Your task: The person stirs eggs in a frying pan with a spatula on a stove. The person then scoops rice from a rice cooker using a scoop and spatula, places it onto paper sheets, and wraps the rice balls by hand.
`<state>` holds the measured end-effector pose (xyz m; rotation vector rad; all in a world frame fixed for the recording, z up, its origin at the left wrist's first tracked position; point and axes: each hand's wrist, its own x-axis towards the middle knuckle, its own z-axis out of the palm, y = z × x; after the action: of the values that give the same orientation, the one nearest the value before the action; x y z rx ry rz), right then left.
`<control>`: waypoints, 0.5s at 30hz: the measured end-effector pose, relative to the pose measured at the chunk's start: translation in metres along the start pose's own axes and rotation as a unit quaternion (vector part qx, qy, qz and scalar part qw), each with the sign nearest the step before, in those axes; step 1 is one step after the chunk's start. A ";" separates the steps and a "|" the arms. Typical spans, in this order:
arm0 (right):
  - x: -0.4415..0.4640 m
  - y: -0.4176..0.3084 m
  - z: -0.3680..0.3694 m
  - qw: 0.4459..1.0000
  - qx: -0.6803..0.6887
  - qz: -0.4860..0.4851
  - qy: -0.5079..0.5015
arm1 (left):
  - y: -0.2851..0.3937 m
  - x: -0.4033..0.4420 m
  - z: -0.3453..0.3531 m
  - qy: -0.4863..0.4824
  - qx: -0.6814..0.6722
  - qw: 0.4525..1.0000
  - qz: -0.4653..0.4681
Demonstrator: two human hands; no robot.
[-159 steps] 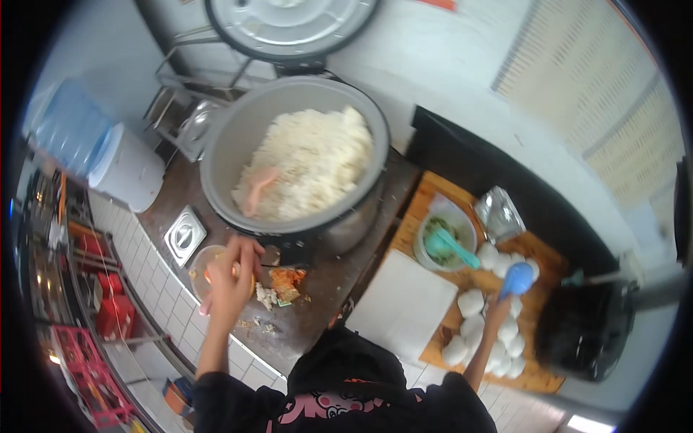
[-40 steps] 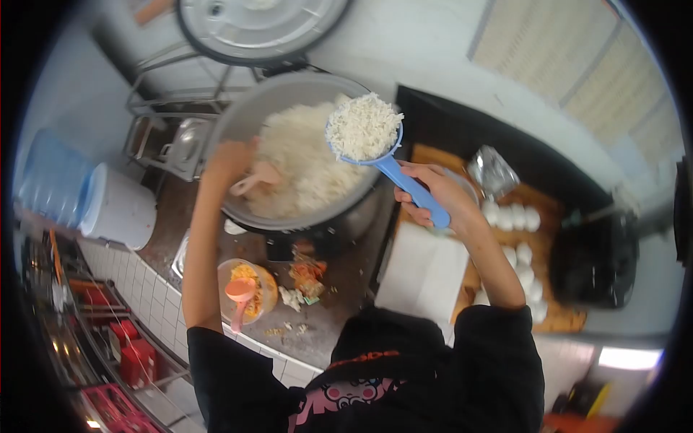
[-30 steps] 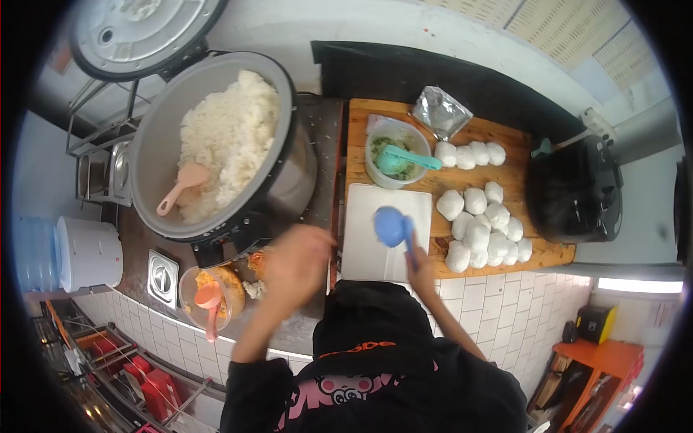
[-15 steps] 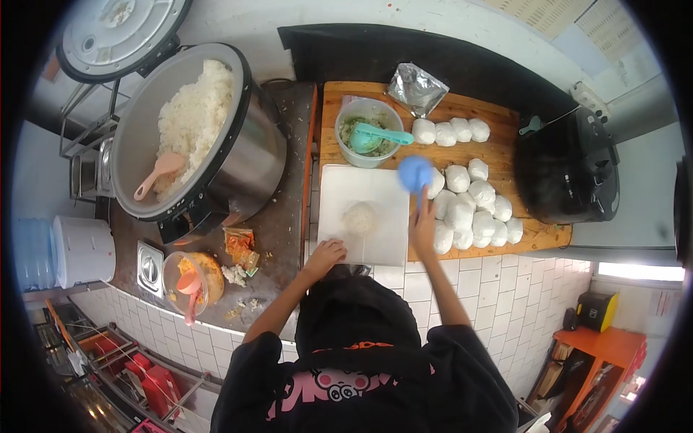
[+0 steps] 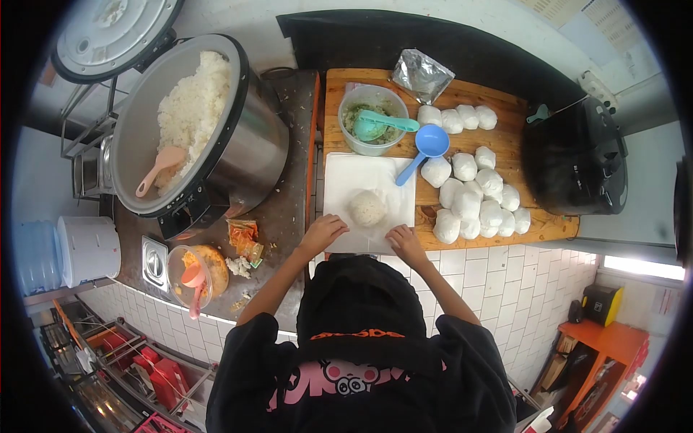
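Observation:
A rounded mound of rice (image 5: 367, 208) sits on the white paper sheets (image 5: 346, 173). My left hand (image 5: 325, 232) pinches the paper's near left corner, and my right hand (image 5: 404, 242) pinches its near right corner. Beyond the mound, the blue scoop (image 5: 432, 141) lies with its handle over the paper's edge. A tub of green filling (image 5: 372, 148) with a teal scoop (image 5: 390, 123) in it stands behind the paper. Several white wrapped balls (image 5: 465, 204) are grouped on the wooden board (image 5: 498, 142), with another row (image 5: 467, 117) of them farther back.
At the left stands a large open rice cooker (image 5: 249, 155) with a pink paddle (image 5: 160, 170) in the rice. Before it are a tub of orange filling (image 5: 178, 278), a metal lid (image 5: 154, 264) and food scraps (image 5: 245, 242). Crumpled foil (image 5: 422, 76) and a black appliance (image 5: 577, 159) are at the right.
Rice was scooped from the cooker and placed on the paper. My right hand has let go of the blue scoop, leaving it on the board, and moved to the paper's near edge.

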<state>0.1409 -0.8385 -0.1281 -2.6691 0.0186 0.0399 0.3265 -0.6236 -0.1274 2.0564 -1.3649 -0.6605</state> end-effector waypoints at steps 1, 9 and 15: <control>-0.002 0.006 0.002 1.000 0.001 0.002 0.000 | 0.017 -0.001 -0.014 0.033 0.035 0.998 0.039; -0.024 0.020 -0.024 0.994 0.050 -0.095 -0.009 | -0.006 -0.035 0.004 -0.062 -0.002 0.996 0.068; 0.006 0.041 -0.026 0.935 0.312 0.103 0.131 | 0.004 -0.012 0.019 0.144 -0.316 0.914 -0.212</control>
<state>0.1465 -0.8868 -0.1236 -2.0086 0.3408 -0.2207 0.3069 -0.6176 -0.1373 1.8076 -0.4393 -0.8063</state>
